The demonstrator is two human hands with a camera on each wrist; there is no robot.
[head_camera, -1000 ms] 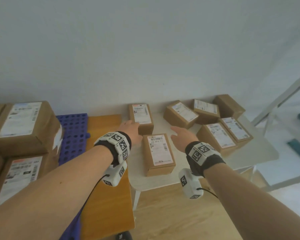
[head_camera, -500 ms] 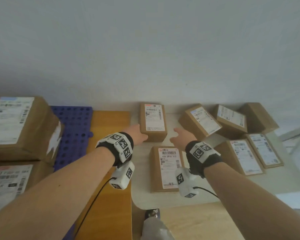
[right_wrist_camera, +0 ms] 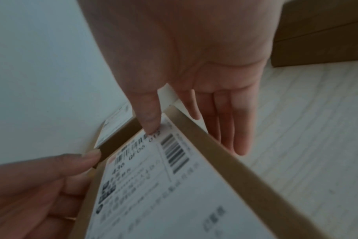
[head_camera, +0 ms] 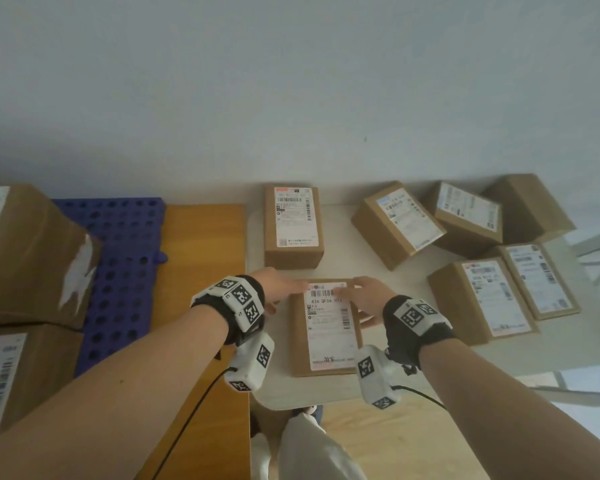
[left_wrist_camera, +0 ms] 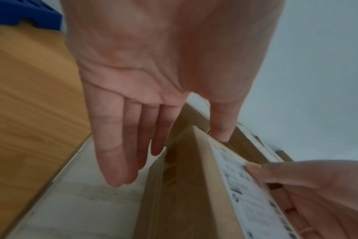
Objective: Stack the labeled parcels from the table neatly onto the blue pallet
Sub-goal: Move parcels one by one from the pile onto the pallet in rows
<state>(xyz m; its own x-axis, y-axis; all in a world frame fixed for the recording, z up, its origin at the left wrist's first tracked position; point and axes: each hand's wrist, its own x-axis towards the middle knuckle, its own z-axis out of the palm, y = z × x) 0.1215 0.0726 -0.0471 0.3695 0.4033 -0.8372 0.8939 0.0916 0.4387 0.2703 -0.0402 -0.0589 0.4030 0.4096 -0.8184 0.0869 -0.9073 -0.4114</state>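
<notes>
The nearest labeled parcel (head_camera: 326,329) lies flat on the white table (head_camera: 326,393), label up. My left hand (head_camera: 284,292) is at its far left corner and my right hand (head_camera: 357,296) at its far right corner. In the left wrist view the left hand (left_wrist_camera: 180,150) has its thumb on the parcel's (left_wrist_camera: 184,194) top edge and straight fingers hanging beside its left side. In the right wrist view the right hand (right_wrist_camera: 194,137) presses its thumb on the label (right_wrist_camera: 174,194), fingers straight down the right side. The blue pallet (head_camera: 125,271) is at the left.
Two big parcels (head_camera: 25,254) (head_camera: 14,368) sit on the pallet's left part. An orange wooden surface (head_camera: 201,271) lies between pallet and table. Several more parcels stand on the table, one straight behind (head_camera: 293,226), others to the right (head_camera: 399,223) (head_camera: 482,299).
Both hands drew back from the far parcel to the nearest one and now flank its far end, thumbs on top. The head view came closer over the table.
</notes>
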